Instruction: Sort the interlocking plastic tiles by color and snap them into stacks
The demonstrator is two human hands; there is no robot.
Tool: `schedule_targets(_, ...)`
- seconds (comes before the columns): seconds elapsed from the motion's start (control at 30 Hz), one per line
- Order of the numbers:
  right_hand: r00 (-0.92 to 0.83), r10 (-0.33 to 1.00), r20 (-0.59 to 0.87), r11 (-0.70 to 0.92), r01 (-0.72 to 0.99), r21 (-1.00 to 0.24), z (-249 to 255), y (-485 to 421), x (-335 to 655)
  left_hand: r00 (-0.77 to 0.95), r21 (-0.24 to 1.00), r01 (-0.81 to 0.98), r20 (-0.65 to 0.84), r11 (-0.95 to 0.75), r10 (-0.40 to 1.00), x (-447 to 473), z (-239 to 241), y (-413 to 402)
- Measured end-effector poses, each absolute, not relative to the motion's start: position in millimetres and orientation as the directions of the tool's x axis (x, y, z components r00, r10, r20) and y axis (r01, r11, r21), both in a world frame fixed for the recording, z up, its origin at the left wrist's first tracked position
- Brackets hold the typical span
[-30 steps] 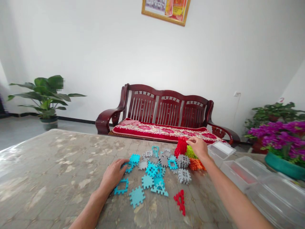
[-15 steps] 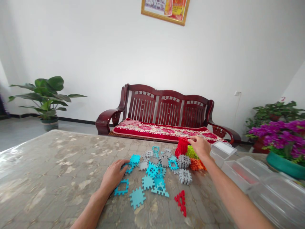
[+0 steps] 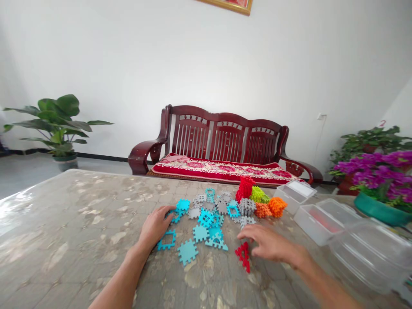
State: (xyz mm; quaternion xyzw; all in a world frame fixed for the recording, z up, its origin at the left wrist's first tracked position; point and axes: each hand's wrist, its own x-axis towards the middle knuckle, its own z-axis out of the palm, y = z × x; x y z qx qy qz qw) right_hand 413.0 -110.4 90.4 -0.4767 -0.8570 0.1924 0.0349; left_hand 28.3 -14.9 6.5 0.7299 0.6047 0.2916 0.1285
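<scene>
Flat interlocking plastic pieces lie scattered on the marble-patterned table (image 3: 64, 223): several blue pieces (image 3: 206, 219), grey ones (image 3: 246, 207), a red stack (image 3: 244, 189), green pieces (image 3: 258, 195) and orange pieces (image 3: 272, 208). My left hand (image 3: 156, 225) rests flat on the table with its fingers on a blue piece, next to a blue square frame (image 3: 167, 240). My right hand (image 3: 267, 244) hovers low over the table with its fingers stretched out, right beside a red piece (image 3: 243, 256). It holds nothing that I can see.
Clear plastic boxes (image 3: 317, 216) and lids stand along the table's right side. A teal pot of purple flowers (image 3: 383, 180) is at the far right. Beyond the table are a dark red wooden bench (image 3: 222, 150) and a leafy potted plant (image 3: 58, 128).
My right hand has left the red stack at the back and come down toward me, to the red piece near the front. The left hand has stayed put. The view tilted down.
</scene>
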Motion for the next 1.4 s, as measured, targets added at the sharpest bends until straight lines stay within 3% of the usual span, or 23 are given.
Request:
schedule_targets(0.4, -0.323, 0.944, -0.065, 0.261, 0.853, -0.453, 71, -119, 382, 0.091, 0.534, 0.818, 0.246, -0.213, 0.965, 29, 8, -16)
schedule_targets(0.63, -0.351, 0.936, 0.028, 0.326, 0.836, -0.442, 66, -126, 382, 0.095, 0.541, 0.811, 0.252, -0.222, 0.963, 28, 6, -15)
schedule_targets(0.77, -0.254, 0.949, 0.189, 0.314, 0.826, -0.469, 81, -113, 394, 0.105, 0.546, 0.803, 0.266, -0.240, 0.958, 27, 4, -14)
schedule_targets(0.93, 0.090, 0.871, 0.484, 0.183, 0.854, -0.487, 119, -57, 432, 0.103, 0.537, 0.815, 0.234, -0.217, 0.967, 28, 7, -14)
schedule_targets(1.03, 0.191, 0.832, 0.521, 0.073, 0.893, -0.444, 139, -26, 447, 0.101, 0.536, 0.818, 0.222, -0.208, 0.970, 28, 9, -15)
schedule_targets(1.17, 0.221, 0.859, 0.462, -0.071, 0.945, -0.319, 152, -1, 449, 0.100, 0.542, 0.811, 0.240, -0.219, 0.966, 28, 8, -15)
schedule_targets(1.4, 0.248, 0.866, 0.435, -0.163, 0.961, -0.224, 149, 11, 449, 0.096, 0.558, 0.798, 0.254, -0.227, 0.962, 27, 6, -15)
